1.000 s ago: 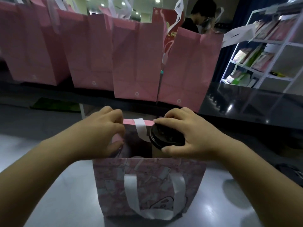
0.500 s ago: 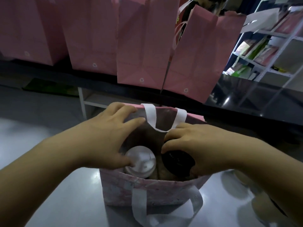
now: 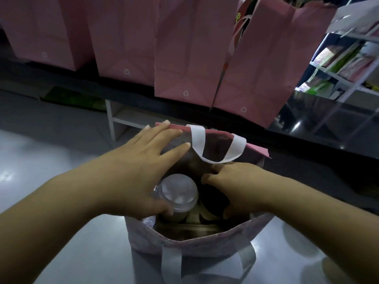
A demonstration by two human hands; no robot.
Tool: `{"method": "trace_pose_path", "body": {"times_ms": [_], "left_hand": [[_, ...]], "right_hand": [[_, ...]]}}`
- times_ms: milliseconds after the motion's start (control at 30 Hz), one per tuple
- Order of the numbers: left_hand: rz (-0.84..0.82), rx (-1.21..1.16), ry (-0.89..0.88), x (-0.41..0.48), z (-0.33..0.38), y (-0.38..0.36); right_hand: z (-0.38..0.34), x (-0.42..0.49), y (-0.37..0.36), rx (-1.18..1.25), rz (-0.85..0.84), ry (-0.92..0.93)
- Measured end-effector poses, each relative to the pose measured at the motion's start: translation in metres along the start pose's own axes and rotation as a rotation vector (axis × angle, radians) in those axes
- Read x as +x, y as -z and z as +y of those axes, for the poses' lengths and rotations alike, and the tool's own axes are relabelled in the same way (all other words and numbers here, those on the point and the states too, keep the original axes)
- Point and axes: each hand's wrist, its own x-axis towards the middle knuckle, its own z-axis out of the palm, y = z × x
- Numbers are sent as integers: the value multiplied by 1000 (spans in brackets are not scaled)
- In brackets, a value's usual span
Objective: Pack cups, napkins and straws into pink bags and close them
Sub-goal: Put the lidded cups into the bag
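The pink patterned fabric bag [image 3: 205, 243] stands open on the glossy grey surface [image 3: 61, 253], its near rim sagging outward. The left hand [image 3: 139, 171] lies flat with straight fingers across the bag's far-left edge. The right hand [image 3: 235, 185] is inside the bag, curled round a dark-lidded cup [image 3: 213, 199]. That cup sits tight beside a clear-lidded plastic cup [image 3: 178, 193], with little spare room between them. Plain pink paper bags [image 3: 184, 58] line up beyond the bag.

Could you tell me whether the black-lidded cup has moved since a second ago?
Yes: the black-lidded cup went down, from the pink bag's rim to inside it, beside the clear-lidded cup.
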Motion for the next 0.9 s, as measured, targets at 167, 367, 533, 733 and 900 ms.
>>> {"method": "trace_pose_path", "body": {"times_ms": [167, 367, 533, 733, 900], "left_hand": [[4, 40, 17, 3, 1, -1], [0, 84, 40, 6, 0, -1], [9, 101, 47, 9, -1, -2], [31, 92, 67, 16, -2, -3], [103, 117, 61, 15, -1, 0]], "right_hand": [[2, 2, 1, 22, -30, 39], [4, 1, -3, 32, -67, 69], [-1, 8, -14, 13, -180, 111], [-1, 9, -21, -22, -163, 156], [3, 4, -12, 63, -138, 142]]}}
